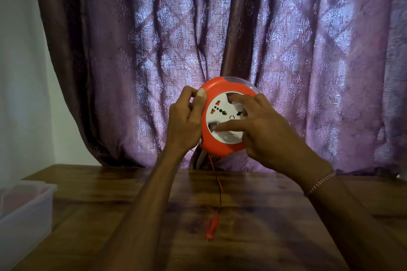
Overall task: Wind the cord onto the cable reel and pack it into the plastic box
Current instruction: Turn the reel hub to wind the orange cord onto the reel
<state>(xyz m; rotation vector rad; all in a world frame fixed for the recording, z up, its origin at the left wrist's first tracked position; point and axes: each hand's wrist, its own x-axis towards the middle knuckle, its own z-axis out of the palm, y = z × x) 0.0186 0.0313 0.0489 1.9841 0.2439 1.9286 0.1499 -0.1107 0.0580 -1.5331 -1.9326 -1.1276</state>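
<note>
I hold a round orange cable reel [217, 92] with a white socket face up in the air above the table. My left hand [187, 119] grips its left rim, thumb on the front edge. My right hand [262, 130] lies on the white face, fingers spread, with fingertips in its recesses. A thin red and black cord [218, 185] hangs from the reel's underside down to the table, ending in a red plug [211, 226] that is blurred. The translucent plastic box [24, 211] stands at the left edge of the table.
The wooden table [110, 200] runs across the lower view. A purple patterned curtain [198, 39] hangs behind it, and a white wall [19, 72] is at the left. Something reddish shows dimly through the box.
</note>
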